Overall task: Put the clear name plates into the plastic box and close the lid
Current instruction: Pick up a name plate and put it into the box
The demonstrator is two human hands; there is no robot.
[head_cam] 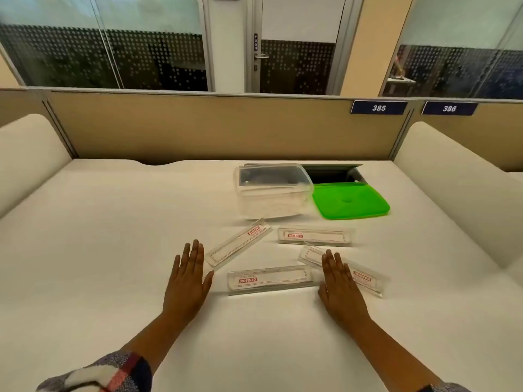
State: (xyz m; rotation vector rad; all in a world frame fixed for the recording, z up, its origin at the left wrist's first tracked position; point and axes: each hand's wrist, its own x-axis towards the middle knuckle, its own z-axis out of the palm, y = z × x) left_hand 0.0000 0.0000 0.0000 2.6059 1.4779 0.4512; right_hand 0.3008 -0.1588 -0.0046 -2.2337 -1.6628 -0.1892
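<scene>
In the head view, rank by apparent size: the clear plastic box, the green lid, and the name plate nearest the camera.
1. clear plastic box
2. green lid, roughly the box's footprint but flat
3. nearest name plate; being closer enlarges it, yet it looks smallest

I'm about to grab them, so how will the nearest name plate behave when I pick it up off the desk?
The nearest plate looks like clear rigid plastic, so it should probably stay stiff, not flop. Its glossy faces may be slippery. It lies low and flat on the desk, so it will likely slide rather than roll, and lifting from an edge seems easier.
</scene>
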